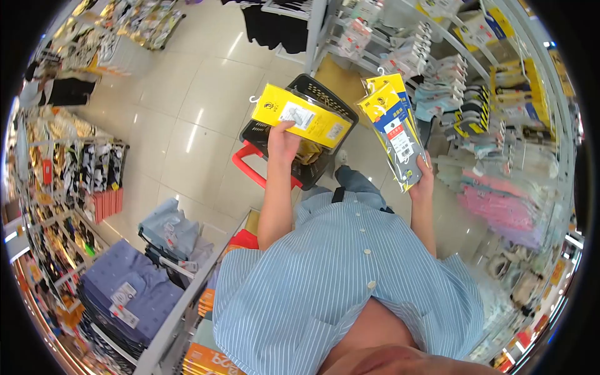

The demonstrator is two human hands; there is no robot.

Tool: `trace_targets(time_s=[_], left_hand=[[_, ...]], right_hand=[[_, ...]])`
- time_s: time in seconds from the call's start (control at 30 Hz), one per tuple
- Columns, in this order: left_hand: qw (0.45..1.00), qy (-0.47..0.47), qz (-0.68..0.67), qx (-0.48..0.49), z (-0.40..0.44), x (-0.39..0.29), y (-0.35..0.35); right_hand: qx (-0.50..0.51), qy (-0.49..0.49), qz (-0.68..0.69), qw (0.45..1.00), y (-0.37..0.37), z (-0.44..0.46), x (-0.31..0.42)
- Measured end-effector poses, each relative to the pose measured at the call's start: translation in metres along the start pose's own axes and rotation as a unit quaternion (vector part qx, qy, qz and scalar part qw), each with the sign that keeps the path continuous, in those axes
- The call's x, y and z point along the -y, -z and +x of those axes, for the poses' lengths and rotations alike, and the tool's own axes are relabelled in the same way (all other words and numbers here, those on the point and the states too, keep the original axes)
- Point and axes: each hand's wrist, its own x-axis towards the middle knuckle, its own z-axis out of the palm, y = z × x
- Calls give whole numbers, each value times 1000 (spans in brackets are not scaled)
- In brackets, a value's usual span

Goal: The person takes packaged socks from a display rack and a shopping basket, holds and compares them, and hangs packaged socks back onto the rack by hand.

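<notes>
My left hand (281, 147) is closed on a flat yellow hanging packet (322, 123); it has a white hook, a pale label and a barcode. Below that packet is a black shopping basket (328, 92) with a red handle (251, 170), and something yellowish lies inside. Fingers of my right hand (423, 178) grip the lower end of yellow-and-blue hanging packets (397, 130), at least two overlapping. The front one has a clear sleeve, a white barcode label and something grey inside. Both packets' exact contents cannot be made out.
Racks of packaged socks and small garments (465, 119) line the right side. Folded blue clothes (128, 281) hang at lower left, beside a metal rail (181, 309). Pale floor tiles (194, 87) run between the displays. Black garments (275, 31) hang ahead.
</notes>
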Motion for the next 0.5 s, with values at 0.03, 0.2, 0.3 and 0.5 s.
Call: trace_targets(time_s=[0.03, 0.2, 0.3, 0.5], left_hand=[[999, 10, 5, 33, -2, -1, -8], [986, 86, -101, 98, 1, 15, -46], [958, 162, -160, 176, 15, 42, -45], [896, 245, -267, 258, 2, 84, -101]], right_hand=[[0, 4, 3, 1000, 9, -9, -2], [-14, -10, 119, 993, 11, -31, -2], [-27, 18, 100, 994, 14, -36, -1], [-93, 125, -57, 986, 13, -57, 32]])
